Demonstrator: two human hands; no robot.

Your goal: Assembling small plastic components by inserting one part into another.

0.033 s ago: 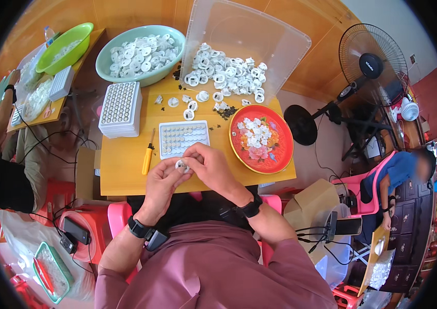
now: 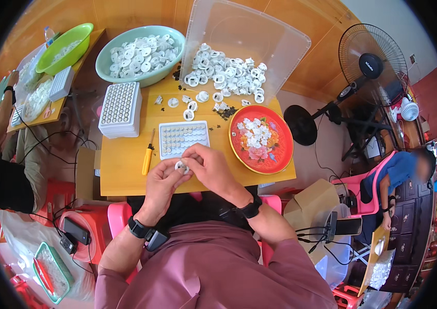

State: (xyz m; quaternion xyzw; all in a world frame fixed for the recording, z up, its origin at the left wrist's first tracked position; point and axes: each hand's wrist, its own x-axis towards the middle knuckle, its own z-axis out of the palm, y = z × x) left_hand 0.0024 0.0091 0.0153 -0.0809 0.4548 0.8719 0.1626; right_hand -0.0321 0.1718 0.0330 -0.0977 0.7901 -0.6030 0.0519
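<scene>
At the yellow table (image 2: 120, 159), your left hand (image 2: 163, 181) and right hand (image 2: 210, 167) pinched a white part (image 2: 180, 166) between fingertips, near a tray (image 2: 204, 125).

From the person's head, a single wide fisheye view looks down and forward at close range, with the left hand (image 2: 165, 177) and right hand (image 2: 210, 167) central and the desk (image 2: 121, 167) beyond.

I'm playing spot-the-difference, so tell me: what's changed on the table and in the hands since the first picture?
Nothing that I can see. The left hand and right hand still hold the small white round part; the screwdriver, white tray and red tray stayed put.
</scene>
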